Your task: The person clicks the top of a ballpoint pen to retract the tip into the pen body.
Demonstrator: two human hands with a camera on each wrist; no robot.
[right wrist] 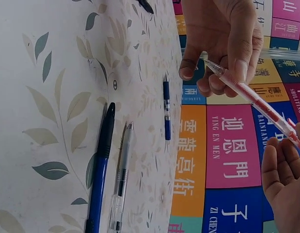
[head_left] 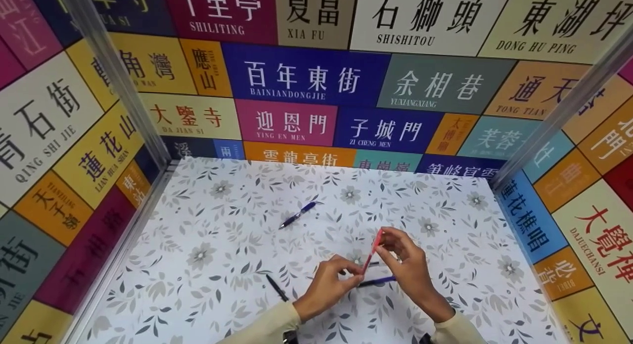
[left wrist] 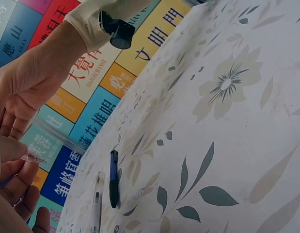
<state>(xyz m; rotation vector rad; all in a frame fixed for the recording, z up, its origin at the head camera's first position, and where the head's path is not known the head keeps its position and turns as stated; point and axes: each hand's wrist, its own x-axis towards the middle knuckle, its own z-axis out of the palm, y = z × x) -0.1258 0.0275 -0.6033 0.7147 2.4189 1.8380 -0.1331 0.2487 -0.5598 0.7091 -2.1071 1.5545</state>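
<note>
Pinching the red pen from both sides: left hand on the tip end, right hand on the clip end, pen tilted and clear of the table, lower right of centre in the head view. Step in hand reads as a two-handed grip adjustment or handover; my call, not certain. Next move should need one pinch held firm while the other lets go, without dropping onto the blue pen and clear pen lying side by side below. Black pen sits just left of the left hand. Farther up, the dark blue pen lies alone near centre. Good room left of centre and upper right. Far edge butts against the back wall; side walls limit left and right. Front edge out of frame.
</note>
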